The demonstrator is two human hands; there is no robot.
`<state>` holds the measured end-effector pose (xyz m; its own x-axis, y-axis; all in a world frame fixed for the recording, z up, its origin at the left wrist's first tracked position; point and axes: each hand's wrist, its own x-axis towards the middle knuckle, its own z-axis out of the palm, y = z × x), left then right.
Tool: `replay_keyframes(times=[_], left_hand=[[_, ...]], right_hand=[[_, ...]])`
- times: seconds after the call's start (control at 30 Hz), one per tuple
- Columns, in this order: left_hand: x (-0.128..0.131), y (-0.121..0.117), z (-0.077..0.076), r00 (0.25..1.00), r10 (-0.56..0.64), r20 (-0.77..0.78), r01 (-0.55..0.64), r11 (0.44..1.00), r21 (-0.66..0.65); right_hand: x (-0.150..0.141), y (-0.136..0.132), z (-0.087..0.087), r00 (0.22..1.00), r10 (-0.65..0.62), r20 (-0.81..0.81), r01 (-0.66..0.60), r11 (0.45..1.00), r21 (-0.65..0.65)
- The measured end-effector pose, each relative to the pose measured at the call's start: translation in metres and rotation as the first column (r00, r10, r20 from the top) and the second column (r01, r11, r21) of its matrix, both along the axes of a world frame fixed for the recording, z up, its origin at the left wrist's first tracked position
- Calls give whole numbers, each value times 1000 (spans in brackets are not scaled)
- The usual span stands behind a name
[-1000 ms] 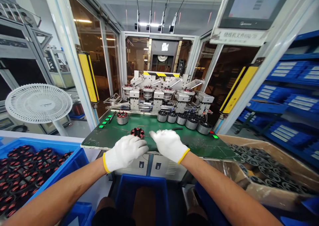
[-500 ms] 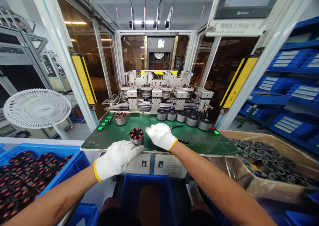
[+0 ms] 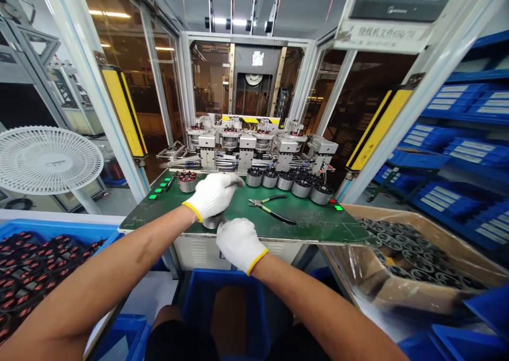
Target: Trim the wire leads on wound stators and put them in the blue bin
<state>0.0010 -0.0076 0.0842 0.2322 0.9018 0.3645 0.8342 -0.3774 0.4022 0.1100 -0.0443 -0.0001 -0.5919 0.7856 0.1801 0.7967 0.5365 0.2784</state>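
Note:
Both hands wear white gloves with yellow cuffs. My left hand (image 3: 212, 195) lies over a round metal stator (image 3: 212, 222) near the front edge of the green work table (image 3: 318, 220), fingers closed round its top. Only the stator's grey lower rim shows. My right hand (image 3: 237, 242) is curled just below and in front of it at the table edge, touching or pinching something I cannot make out. A second wound stator (image 3: 186, 181) with red windings stands at the back left. Pliers (image 3: 270, 207) lie on the table to the right of my hands.
A row of grey empty stators (image 3: 290, 182) stands before the winding machine (image 3: 254, 143). Green buttons (image 3: 158, 190) run along the table's left. A blue bin of wound stators (image 3: 27, 268) is at left, a cardboard box of stators (image 3: 405, 257) at right, a fan (image 3: 45, 159) at far left.
My left hand moved up and right onto the stator, covering it. My right hand drew back from the table top to the front edge below it. The pliers came into view.

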Motion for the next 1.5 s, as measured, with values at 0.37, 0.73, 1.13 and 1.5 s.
replay_keyframes(times=[0.37, 0.73, 1.13, 1.5], left_hand=[[-49, -29, -33, 952, -175, -252, 203, 975, 88], [-47, -27, -94, 904, -118, -410, 324, 815, 481], [-43, -24, -78, 965, -126, -232, 206, 910, 359], [-42, -26, -42, 945, -213, -250, 238, 968, 76]], right_hand=[[19, -7, 0, 994, 21, -107, -25, 999, -41], [12, -44, 36, 978, -45, -205, 18, 991, -132], [44, 18, 31, 989, 122, -80, -135, 974, -182], [70, 21, 51, 554, -399, -731, -238, 765, -598]])
